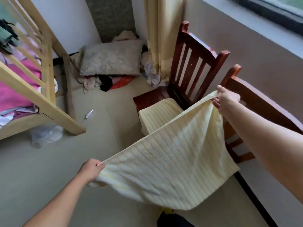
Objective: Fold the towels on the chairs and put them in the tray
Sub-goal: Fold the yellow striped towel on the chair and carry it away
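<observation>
A pale yellow striped towel (172, 164) hangs stretched in the air between my hands. My left hand (91, 169) pinches its near corner low on the left. My right hand (226, 100) grips the far corner, raised beside the chairs. A second pale yellow towel (157, 115) lies draped over the seat of the dark red wooden chair (193, 63) behind it. Another red chair (255, 105) stands to the right, partly hidden by my right arm. No tray is in view.
A light wooden bunk bed frame (49, 99) with pink bedding fills the left. A grey pillow (111, 58) and a heap of clothes lie on the floor in the corner. A plastic bag (45, 135) lies by the bed leg. A curtain (160, 35) hangs behind the chair.
</observation>
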`<state>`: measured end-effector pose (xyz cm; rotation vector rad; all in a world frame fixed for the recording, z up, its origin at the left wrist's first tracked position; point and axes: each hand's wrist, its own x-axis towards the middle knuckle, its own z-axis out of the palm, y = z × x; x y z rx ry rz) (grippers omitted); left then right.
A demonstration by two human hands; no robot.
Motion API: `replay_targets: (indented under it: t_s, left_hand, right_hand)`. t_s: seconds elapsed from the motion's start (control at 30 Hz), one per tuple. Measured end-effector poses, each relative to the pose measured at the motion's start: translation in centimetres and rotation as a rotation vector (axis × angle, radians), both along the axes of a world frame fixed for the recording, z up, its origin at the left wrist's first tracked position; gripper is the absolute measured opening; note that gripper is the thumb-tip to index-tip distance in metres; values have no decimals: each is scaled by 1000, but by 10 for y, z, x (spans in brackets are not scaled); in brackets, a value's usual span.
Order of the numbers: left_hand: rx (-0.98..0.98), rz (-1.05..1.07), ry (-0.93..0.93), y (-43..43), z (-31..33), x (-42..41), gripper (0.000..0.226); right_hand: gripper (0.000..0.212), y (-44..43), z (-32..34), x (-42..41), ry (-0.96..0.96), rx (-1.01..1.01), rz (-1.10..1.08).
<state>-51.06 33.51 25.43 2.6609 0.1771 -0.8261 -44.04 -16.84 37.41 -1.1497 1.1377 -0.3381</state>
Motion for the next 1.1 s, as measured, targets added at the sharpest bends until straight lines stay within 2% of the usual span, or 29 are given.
replay_targets:
  t_s: [0.4, 0.53, 0.57, 0.6, 0.83, 1.0, 1.1]
  left_hand:
    - [125, -92, 127, 10, -89, 205, 51]
    - [124, -177, 202, 6, -155, 281, 46]
    - [132, -172, 229, 5, -158, 278, 45]
    - [114, -200, 256, 6, -192, 311, 44]
    - [118, -349, 405, -13, -291, 383, 31]
    - [86, -396, 395, -48, -339, 415, 33]
    - [53, -391, 305, -82, -351, 431, 29]
  right_hand:
    - [15, 25, -69, 196, 114, -23, -18]
    - [22, 35, -132, 263, 202, -75, -37]
    - [26, 37, -137, 264, 232, -84, -30]
    - [30, 39, -171, 289, 252, -83, -55]
    - [24, 53, -296, 338, 417, -56, -54]
    - [19, 51, -370, 363, 436, -48, -51]
    - [15, 51, -405, 369, 352, 6, -2]
